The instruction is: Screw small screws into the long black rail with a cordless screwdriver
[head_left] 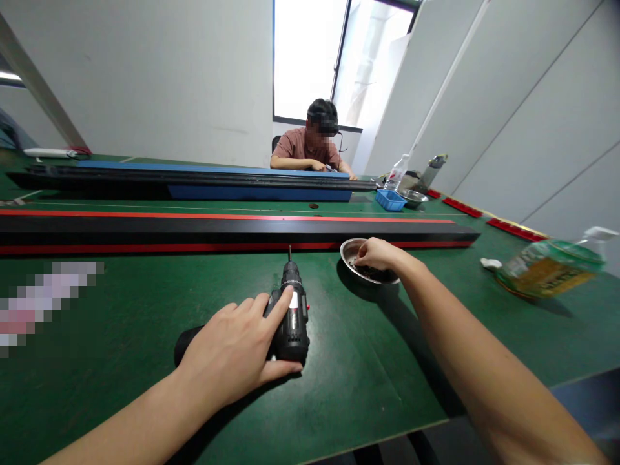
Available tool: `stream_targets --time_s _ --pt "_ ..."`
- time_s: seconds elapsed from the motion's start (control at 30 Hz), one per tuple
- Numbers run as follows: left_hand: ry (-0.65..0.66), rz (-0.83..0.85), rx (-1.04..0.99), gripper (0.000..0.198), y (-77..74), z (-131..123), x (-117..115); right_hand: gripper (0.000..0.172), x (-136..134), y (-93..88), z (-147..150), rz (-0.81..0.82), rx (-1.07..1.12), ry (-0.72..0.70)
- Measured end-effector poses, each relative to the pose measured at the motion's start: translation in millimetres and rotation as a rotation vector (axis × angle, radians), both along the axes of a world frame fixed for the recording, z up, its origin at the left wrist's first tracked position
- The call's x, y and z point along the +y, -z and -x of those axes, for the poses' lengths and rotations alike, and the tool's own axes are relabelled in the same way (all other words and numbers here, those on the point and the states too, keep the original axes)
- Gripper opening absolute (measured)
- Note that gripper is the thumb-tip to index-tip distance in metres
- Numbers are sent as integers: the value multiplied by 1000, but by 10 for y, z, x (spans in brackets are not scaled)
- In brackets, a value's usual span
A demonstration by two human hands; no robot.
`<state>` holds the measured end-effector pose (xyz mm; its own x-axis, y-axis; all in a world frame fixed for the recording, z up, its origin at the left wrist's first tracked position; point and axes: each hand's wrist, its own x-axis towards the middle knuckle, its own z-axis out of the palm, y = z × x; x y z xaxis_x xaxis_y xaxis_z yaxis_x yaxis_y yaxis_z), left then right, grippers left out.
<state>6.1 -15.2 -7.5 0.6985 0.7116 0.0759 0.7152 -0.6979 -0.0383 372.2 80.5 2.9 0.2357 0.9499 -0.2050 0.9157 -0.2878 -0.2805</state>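
My left hand (pixel 232 342) is wrapped over a black cordless drill (pixel 293 323) that lies on its side on the green table, its bit pointing away from me. Just beyond the bit runs a long black bar with red edges (pixel 232 229). Inside a round metal bowl (pixel 345 255) are small dark pieces, too small to make out. My right hand (pixel 378 254) reaches into that bowl, fingertips pinched together among the pieces. Whatever sits between those fingers is hidden.
Across the green table (pixel 339 400) sits another person (pixel 305 145), behind long black and blue bars (pixel 217 181). A blue basket (pixel 390 200), a second metal bowl (pixel 414 197) and bottles stand far right. Nearer on the right is a clear plastic jar (pixel 547 268).
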Motion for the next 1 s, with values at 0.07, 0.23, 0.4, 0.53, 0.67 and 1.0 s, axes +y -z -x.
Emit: stream_targets --time_s 0.07,0.23,0.4,0.53,0.67,1.0 --pt "4 1 -4 97 0 1 0 4 -6 -5 -12 -9 17 -6" --pt "6 -6 -6 98 7 -2 -1 5 -43 -90 -17 -26 74 46" --pt "4 -10 -7 98 8 -11 -4 16 -67 -253 40 -88 127 61" --pt "8 -15 -8 98 6 -11 3 21 -91 -385 198 -221 214 -6" --pt "15 -7 -13 98 -7 5 3 14 -60 -406 532 -440 403 -71" --pt "16 27 -2 100 -29 22 -26 7 410 187 1379 -623 611 -177"
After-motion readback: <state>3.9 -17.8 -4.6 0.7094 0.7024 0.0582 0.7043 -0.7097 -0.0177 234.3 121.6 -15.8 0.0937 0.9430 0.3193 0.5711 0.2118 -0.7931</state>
